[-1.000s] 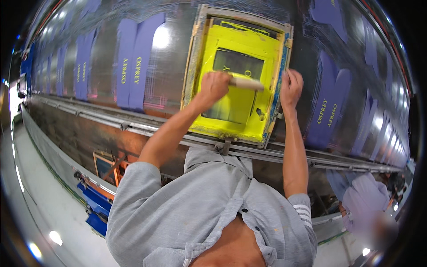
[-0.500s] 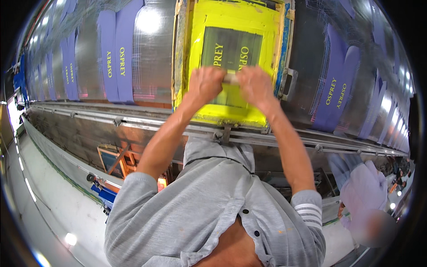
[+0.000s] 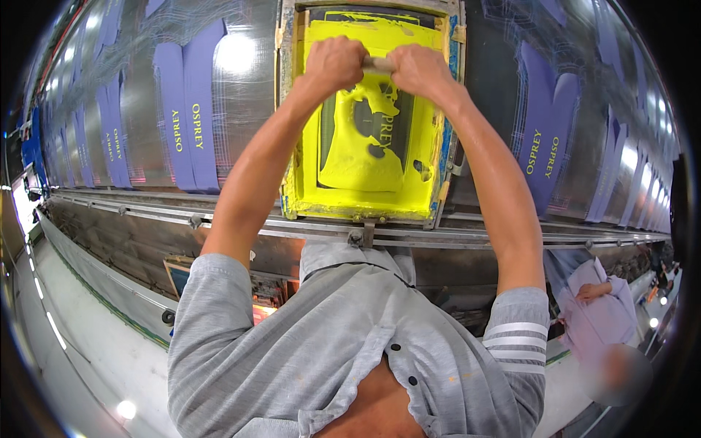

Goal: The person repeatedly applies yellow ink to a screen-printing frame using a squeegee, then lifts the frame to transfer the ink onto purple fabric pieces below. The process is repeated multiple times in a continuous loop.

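Observation:
My left hand [image 3: 334,64] and my right hand [image 3: 423,67] are both wrapped round a squeegee [image 3: 378,64], of which only a short pale stretch of handle shows between my fists. It stands across the far part of a screen printing frame [image 3: 285,139] with worn, ink-stained bars. Bright yellow ink [image 3: 361,174] lies thick on the near half of the mesh and smears up toward the squeegee. Dark gaps in the ink show part of the lettered stencil. The squeegee's blade is hidden below my hands.
Purple fabric pieces [image 3: 202,109] with yellow lettering lie in pairs on the long dark table, with more purple pieces [image 3: 544,139] to the right. A metal rail [image 3: 248,223] runs along the table's near edge. Another person [image 3: 595,306] stands at the lower right.
Both hands and the squeegee have moved away from me, toward the frame's far end. Yellow ink now covers much of the mesh nearer me. The other person's arm has shifted.

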Available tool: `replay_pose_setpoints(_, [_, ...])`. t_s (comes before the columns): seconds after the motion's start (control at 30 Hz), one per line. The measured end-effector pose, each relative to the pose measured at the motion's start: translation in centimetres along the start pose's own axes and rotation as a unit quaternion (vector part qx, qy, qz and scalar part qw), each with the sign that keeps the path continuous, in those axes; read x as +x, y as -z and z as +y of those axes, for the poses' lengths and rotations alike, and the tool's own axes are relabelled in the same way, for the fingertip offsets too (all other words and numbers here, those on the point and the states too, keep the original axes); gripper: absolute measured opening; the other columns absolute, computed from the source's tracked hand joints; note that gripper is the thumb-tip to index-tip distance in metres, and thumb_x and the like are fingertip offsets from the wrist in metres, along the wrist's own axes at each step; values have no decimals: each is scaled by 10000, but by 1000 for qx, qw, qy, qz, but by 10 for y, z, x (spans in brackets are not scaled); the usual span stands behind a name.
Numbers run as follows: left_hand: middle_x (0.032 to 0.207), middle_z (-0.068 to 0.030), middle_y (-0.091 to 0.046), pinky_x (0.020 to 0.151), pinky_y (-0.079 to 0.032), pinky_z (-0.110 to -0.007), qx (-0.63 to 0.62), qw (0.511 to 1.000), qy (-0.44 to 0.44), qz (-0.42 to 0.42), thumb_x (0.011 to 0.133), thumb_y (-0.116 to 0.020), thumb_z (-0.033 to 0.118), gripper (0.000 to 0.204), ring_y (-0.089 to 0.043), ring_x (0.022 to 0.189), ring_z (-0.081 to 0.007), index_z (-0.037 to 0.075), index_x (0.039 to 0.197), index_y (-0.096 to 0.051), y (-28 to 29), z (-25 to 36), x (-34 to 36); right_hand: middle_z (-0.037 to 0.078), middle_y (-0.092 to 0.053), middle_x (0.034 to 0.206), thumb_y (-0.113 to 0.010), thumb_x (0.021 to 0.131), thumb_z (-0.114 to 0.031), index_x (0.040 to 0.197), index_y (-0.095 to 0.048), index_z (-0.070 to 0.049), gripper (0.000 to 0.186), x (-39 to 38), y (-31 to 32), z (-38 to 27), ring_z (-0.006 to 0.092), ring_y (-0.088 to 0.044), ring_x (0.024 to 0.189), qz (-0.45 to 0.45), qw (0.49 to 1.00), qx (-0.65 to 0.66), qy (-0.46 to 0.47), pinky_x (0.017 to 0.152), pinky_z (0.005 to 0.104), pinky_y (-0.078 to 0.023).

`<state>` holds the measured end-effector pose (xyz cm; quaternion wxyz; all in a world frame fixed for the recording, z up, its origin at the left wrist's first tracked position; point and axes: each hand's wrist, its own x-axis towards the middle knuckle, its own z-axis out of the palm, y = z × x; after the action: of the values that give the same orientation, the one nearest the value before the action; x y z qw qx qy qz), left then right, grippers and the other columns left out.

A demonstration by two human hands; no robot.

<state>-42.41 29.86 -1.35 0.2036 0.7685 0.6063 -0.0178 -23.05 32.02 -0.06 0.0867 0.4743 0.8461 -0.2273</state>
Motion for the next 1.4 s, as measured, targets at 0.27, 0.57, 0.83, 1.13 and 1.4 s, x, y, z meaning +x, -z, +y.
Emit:
replay_pose_setpoints(0.27, [787, -108, -728, 581, -533, -469, -61, 996, -12, 64, 723, -702, 99, 253, -707, 699, -340, 227, 928, -778, -132, 14, -113, 127, -649, 847, -596, 835, -126, 829, -700, -81, 113, -82, -161, -18, 316, -671, 849, 108, 990, 18, 92, 1012, 498, -474])
replay_pose_setpoints(0.57, [719, -148, -690, 613, -542, -485, -53, 998, -23, 13, 736, -667, 105, 115, -700, 699, -356, 157, 775, -761, -72, 58, -203, 128, -674, 833, -596, 828, -116, 839, -713, -101, 119, -181, -99, -80, 323, -692, 838, 28, 998, 19, 51, 985, 546, -495])
replay_pose_setpoints(0.83, [779, -144, -715, 645, -550, -458, -10, 999, -37, 37, 740, -704, 144, 161, -706, 712, -341, 171, 869, -795, -5, 1, 40, 164, -737, 886, -616, 798, -157, 951, -753, -98, 213, 27, -5, 39, 385, -722, 823, 33, 999, -6, 18, 745, 497, -575])
replay_pose_setpoints(1.13, [788, -100, -710, 578, -524, -468, -63, 997, -23, 41, 709, -684, 65, 227, -697, 701, -334, 172, 900, -743, -124, 52, -153, 108, -648, 893, -627, 817, -153, 868, -694, -96, 102, -139, -152, -27, 297, -672, 912, 98, 992, -4, 84, 1050, 552, -445])
replay_pose_setpoints(1.4, [1063, -37, -756, 715, -581, -410, -64, 992, -78, 72, 739, -619, 6, 322, -728, 879, -282, 131, 1003, -753, -151, 181, -317, 178, -656, 1196, -757, 857, -458, 1357, -622, -104, 627, -352, -160, -8, 348, -597, 1177, 167, 920, 355, -20, 1078, 548, -405])
